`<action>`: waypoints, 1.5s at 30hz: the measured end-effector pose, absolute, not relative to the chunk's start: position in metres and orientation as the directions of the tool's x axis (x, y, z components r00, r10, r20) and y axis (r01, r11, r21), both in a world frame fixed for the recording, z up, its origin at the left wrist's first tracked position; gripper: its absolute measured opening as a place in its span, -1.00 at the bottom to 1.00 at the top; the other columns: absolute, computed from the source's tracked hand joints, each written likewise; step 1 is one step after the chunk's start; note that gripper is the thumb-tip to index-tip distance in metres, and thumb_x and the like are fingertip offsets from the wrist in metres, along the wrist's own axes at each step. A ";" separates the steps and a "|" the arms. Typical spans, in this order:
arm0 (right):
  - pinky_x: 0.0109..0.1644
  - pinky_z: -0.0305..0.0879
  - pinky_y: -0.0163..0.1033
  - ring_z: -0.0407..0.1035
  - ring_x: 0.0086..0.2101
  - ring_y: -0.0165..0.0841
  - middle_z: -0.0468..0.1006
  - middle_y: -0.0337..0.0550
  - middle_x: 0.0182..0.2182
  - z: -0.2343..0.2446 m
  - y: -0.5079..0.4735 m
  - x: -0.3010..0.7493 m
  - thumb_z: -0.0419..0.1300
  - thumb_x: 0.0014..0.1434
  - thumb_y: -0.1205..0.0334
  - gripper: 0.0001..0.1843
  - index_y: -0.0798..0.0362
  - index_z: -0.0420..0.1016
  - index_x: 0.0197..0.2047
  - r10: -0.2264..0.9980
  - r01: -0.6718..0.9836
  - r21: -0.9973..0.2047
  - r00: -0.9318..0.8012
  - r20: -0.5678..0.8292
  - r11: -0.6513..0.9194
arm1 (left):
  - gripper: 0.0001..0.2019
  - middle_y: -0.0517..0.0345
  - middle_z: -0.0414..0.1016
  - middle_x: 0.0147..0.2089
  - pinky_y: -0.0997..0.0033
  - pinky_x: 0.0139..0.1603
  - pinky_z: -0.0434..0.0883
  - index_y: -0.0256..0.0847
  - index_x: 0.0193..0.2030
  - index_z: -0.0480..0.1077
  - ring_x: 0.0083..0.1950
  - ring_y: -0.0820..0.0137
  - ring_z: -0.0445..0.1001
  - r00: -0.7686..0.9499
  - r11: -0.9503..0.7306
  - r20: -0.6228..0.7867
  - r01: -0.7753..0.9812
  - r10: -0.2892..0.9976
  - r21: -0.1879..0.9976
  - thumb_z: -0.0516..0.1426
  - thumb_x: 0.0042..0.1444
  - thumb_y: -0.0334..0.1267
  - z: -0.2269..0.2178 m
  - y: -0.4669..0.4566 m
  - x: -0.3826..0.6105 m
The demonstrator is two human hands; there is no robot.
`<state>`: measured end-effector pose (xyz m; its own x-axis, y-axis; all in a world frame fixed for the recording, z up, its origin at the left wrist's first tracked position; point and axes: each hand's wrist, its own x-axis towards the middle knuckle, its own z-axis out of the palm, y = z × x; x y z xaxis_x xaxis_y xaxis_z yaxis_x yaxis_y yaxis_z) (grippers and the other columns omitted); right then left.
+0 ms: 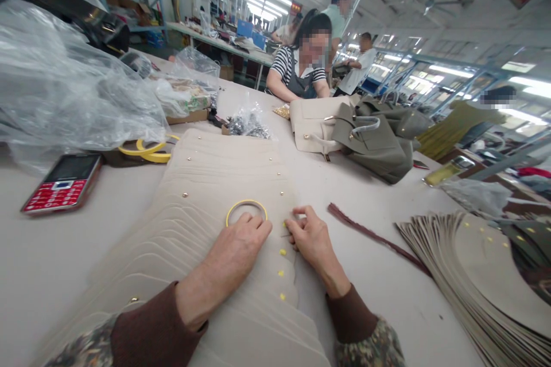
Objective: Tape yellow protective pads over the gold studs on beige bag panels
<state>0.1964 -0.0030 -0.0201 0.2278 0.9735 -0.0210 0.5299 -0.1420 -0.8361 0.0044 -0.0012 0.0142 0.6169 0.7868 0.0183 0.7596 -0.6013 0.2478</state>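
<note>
My left hand is closed on a narrow roll of yellow tape, which stands out beyond the fingers. It rests above a fanned stack of beige leather-like panels with small metal studs. At the stack's right edge, my right hand has thumb and index finger pinched beside a small yellow tape piece. Whatever is between those fingertips is too small to make out. Several more yellow tape pieces run down the panels' right edge toward me.
Left of the stack are a red keypad phone, yellow tape rolls and clear plastic sheeting. A dark red strip and fanned panels lie at right. Handbags stand farther back, near a seated person.
</note>
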 end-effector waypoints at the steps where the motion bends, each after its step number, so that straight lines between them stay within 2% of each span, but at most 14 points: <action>1: -0.63 0.26 -0.36 0.35 -0.65 -0.39 0.46 -0.32 -0.62 -0.021 -0.005 0.197 0.15 0.13 0.12 -0.74 0.08 0.40 -0.15 0.970 0.464 -0.871 0.240 -0.047 -0.158 | -0.84 0.07 0.44 -0.15 0.25 -0.13 0.42 -0.20 -0.19 0.35 -0.06 0.23 0.38 0.619 -0.598 -0.005 0.760 0.785 0.252 -0.04 0.27 -0.43 0.019 -0.002 0.004; 3: -0.60 0.30 -0.35 0.38 -0.62 -0.39 0.47 -0.27 -0.60 -0.023 -0.011 0.199 0.15 0.15 0.10 -0.79 0.08 0.43 -0.29 0.971 0.409 -0.902 0.235 -0.041 -0.137 | -0.81 0.06 0.46 -0.15 0.25 -0.13 0.42 -0.20 -0.20 0.35 -0.08 0.23 0.40 0.624 -0.593 -0.050 0.763 0.780 0.257 -0.05 0.25 -0.47 0.033 -0.002 0.002; 5: -0.49 0.34 -0.32 0.39 -0.58 -0.38 0.50 -0.23 -0.59 -0.023 -0.016 0.198 0.17 0.15 0.14 -0.80 0.09 0.49 -0.37 0.981 0.500 -0.865 0.187 0.058 -0.045 | -0.79 0.05 0.47 -0.17 0.23 -0.15 0.42 -0.21 -0.21 0.35 -0.11 0.22 0.42 0.620 -0.590 -0.077 0.772 0.781 0.235 -0.06 0.23 -0.51 0.048 0.000 0.000; 8: -0.27 0.35 -0.26 0.45 -0.44 -0.33 0.60 -0.13 -0.47 -0.021 -0.017 0.194 0.16 0.16 0.24 -0.82 0.07 0.58 -0.37 0.965 0.711 -0.696 0.097 0.242 0.103 | -0.76 0.02 0.48 -0.22 0.22 -0.19 0.41 -0.22 -0.23 0.35 -0.15 0.20 0.44 0.622 -0.610 -0.037 0.776 0.782 0.162 -0.08 0.20 -0.54 0.059 0.012 -0.003; 10: -0.19 0.33 -0.25 0.47 -0.38 -0.30 0.62 -0.10 -0.41 -0.021 -0.014 0.190 0.15 0.18 0.29 -0.81 0.07 0.60 -0.36 0.956 0.786 -0.605 0.067 0.285 0.125 | -0.77 0.03 0.49 -0.24 0.26 -0.21 0.40 -0.21 -0.23 0.35 -0.16 0.22 0.44 0.646 -0.645 0.037 0.753 0.762 0.130 -0.07 0.20 -0.53 0.056 0.023 -0.004; 13: -0.22 0.29 -0.27 0.47 -0.40 -0.32 0.61 -0.12 -0.43 -0.018 -0.008 0.188 0.15 0.19 0.31 -0.80 0.06 0.61 -0.36 0.961 0.828 -0.551 0.060 0.270 0.103 | -0.82 0.08 0.49 -0.25 0.32 -0.21 0.38 -0.19 -0.24 0.34 -0.17 0.26 0.45 0.648 -0.662 0.134 0.736 0.750 0.142 -0.05 0.23 -0.47 0.043 0.037 -0.006; 16: -0.25 0.27 -0.30 0.45 -0.41 -0.35 0.61 -0.17 -0.44 -0.013 -0.009 0.191 0.17 0.16 0.31 -0.82 0.03 0.61 -0.38 0.975 0.828 -0.550 0.017 0.223 0.111 | -0.84 0.11 0.50 -0.24 0.37 -0.17 0.37 -0.19 -0.21 0.34 -0.17 0.32 0.45 0.604 -0.646 0.231 0.724 0.763 0.242 -0.05 0.28 -0.40 0.033 0.043 -0.010; 20: -0.38 0.23 -0.35 0.41 -0.49 -0.39 0.59 -0.25 -0.52 -0.002 -0.014 0.200 0.22 0.11 0.29 -0.84 0.02 0.61 -0.45 0.991 0.775 -0.620 -0.126 0.040 0.124 | -0.79 0.16 0.51 -0.28 0.44 -0.17 0.37 -0.19 -0.21 0.37 -0.22 0.39 0.48 0.548 -0.671 0.389 0.635 0.740 0.383 -0.08 0.32 -0.32 0.029 0.038 -0.018; 23: -0.45 0.20 -0.36 0.39 -0.54 -0.40 0.58 -0.27 -0.57 0.005 -0.016 0.204 0.21 0.11 0.29 -0.81 0.04 0.61 -0.49 0.982 0.706 -0.701 -0.181 -0.049 0.095 | -0.80 0.22 0.54 -0.29 0.53 -0.28 0.38 -0.16 -0.16 0.38 -0.31 0.46 0.50 0.553 -0.686 0.407 0.561 0.727 0.463 -0.06 0.32 -0.28 0.024 0.032 -0.020; 27: -0.34 0.32 -0.32 0.44 -0.44 -0.36 0.62 -0.18 -0.43 0.012 -0.014 0.197 0.20 0.15 0.28 -0.85 0.06 0.63 -0.31 0.980 0.567 -0.805 -0.013 0.200 0.172 | -0.79 0.15 0.59 -0.12 0.54 -0.22 0.45 -0.16 0.03 0.33 -0.21 0.44 0.57 0.575 -0.728 0.448 0.500 0.684 0.470 -0.02 0.32 -0.27 0.014 0.028 -0.016; 31: -0.25 0.38 -0.27 0.45 -0.39 -0.35 0.61 -0.13 -0.35 0.017 -0.014 0.184 0.19 0.18 0.32 -0.82 0.04 0.58 -0.16 0.897 0.510 -0.754 -0.089 0.433 0.414 | -0.72 0.09 0.59 -0.08 0.52 -0.23 0.48 -0.18 0.16 0.21 -0.24 0.43 0.59 0.583 -0.742 0.459 0.507 0.670 0.438 -0.04 0.33 -0.27 0.010 0.025 -0.013; 33: -0.23 0.38 -0.26 0.44 -0.37 -0.36 0.60 -0.12 -0.33 0.018 -0.013 0.178 0.16 0.20 0.35 -0.80 0.03 0.55 -0.13 0.867 0.513 -0.714 -0.145 0.476 0.477 | -0.76 0.11 0.59 -0.12 0.53 -0.28 0.47 -0.17 0.12 0.21 -0.28 0.44 0.58 0.606 -0.745 0.434 0.507 0.666 0.434 -0.06 0.34 -0.27 0.010 0.024 -0.012; 37: -0.23 0.35 -0.27 0.43 -0.36 -0.36 0.57 -0.14 -0.39 0.014 -0.013 0.174 0.09 0.22 0.40 -0.82 0.03 0.52 -0.23 0.833 0.571 -0.628 -0.208 0.512 0.529 | -0.82 0.12 0.57 -0.18 0.51 -0.30 0.43 -0.17 0.02 0.24 -0.24 0.41 0.57 0.643 -0.754 0.401 0.503 0.653 0.422 -0.08 0.35 -0.28 0.009 0.021 -0.011; 45: -0.42 0.27 -0.32 0.36 -0.54 -0.39 0.48 -0.20 -0.58 0.006 -0.011 0.169 0.05 0.07 0.47 -0.79 0.04 0.46 -0.42 0.754 0.718 -0.438 -0.185 0.630 0.542 | -0.85 0.24 0.48 -0.35 0.50 -0.40 0.33 -0.14 -0.19 0.29 -0.36 0.43 0.51 0.637 -0.693 0.313 0.521 0.704 0.498 -0.09 0.32 -0.35 0.008 0.024 -0.007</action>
